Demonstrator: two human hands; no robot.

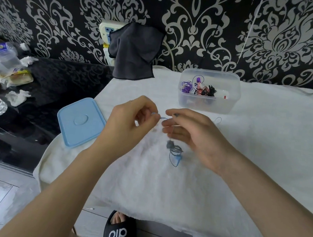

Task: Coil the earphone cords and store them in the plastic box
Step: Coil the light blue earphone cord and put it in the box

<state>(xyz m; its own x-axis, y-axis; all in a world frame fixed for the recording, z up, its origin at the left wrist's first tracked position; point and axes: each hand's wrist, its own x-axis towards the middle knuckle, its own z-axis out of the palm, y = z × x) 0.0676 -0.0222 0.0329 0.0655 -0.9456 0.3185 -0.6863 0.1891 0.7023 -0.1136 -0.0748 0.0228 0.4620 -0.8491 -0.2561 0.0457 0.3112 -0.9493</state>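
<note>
Bare forearms; black slide sandal [119, 233] with white lettering

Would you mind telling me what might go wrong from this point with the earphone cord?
The blue cord hangs loose below both hands; its dangling loops may tangle or uncoil. The left hand and right hand pinch only a short stretch, so it could slip. The plastic box already holds several cords, which might snag the new one.

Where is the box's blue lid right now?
In the head view, the blue lid lies flat at the white-covered table's left edge, left of the left hand.
</note>
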